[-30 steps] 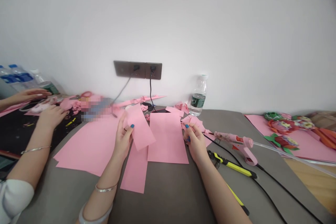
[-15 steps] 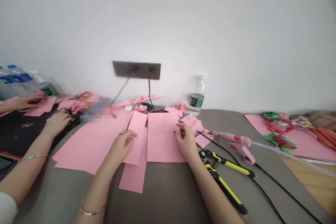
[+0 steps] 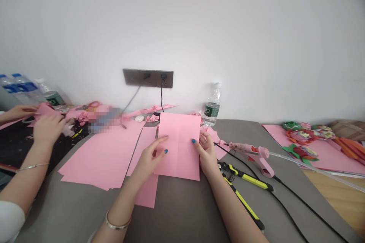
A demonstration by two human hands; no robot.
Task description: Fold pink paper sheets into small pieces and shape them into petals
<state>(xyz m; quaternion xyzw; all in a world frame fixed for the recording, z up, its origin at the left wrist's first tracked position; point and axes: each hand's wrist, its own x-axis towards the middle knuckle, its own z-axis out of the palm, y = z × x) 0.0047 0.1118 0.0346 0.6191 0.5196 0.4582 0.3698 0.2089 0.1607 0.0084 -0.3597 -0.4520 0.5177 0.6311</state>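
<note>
A pink paper sheet [image 3: 178, 148] with a faint vertical crease is raised off the table, its face tilted toward me. My right hand [image 3: 208, 153] grips its right edge, thumb in front and fingers curled behind. Against the sheet's left side lies my left hand [image 3: 149, 161], thumb and fingers apart, touching the paper without closing on it. Partly under my left hand, narrow pink paper strips [image 3: 146, 193] lie on the table. Further left is a pile of large pink sheets [image 3: 97, 155].
On the right lie wire strippers [image 3: 248, 180] and a pink glue gun [image 3: 251, 150] with its cord. A water bottle [image 3: 211, 106] stands by the wall, below and right of the sockets [image 3: 148, 78]. Paper flowers [image 3: 305, 136] sit far right. At left, another person's hand [image 3: 47, 127] handles pink paper.
The sheet has come up off the table, held by my right hand. My left hand has moved right from a narrow strip to the sheet. The other person's hand has shifted left.
</note>
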